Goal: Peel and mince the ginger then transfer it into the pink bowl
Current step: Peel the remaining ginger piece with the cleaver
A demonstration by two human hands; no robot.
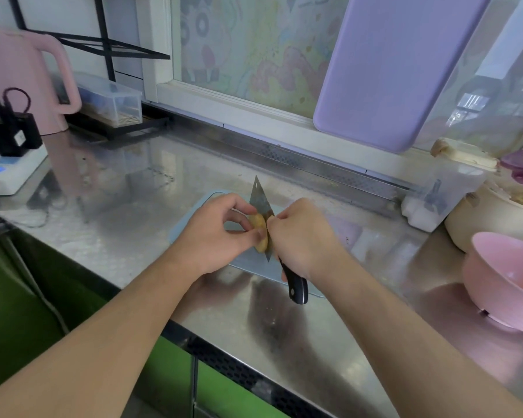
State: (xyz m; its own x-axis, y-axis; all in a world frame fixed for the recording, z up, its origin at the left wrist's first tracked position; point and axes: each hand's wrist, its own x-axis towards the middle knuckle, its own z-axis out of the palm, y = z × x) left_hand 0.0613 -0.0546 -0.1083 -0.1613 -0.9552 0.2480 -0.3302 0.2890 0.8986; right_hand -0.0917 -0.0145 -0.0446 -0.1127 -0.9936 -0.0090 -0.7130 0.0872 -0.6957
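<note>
My left hand (221, 233) pinches a yellowish piece of ginger (259, 232) above a pale blue cutting board (248, 263) at the middle of the steel counter. My right hand (302, 236) grips a knife (261, 200) by its black handle (298, 288), thumb near the blade. The blade stands on edge against the right side of the ginger, its tip pointing away from me. The pink bowl (504, 282) sits at the right edge of the counter, apart from both hands, and looks empty.
A cream pot (489, 218) and a clear plastic container (447, 191) stand behind the pink bowl. A purple board (390, 70) leans on the window. At the far left are a pink kettle (21, 76), a power strip (9, 173) and a clear box (112, 101).
</note>
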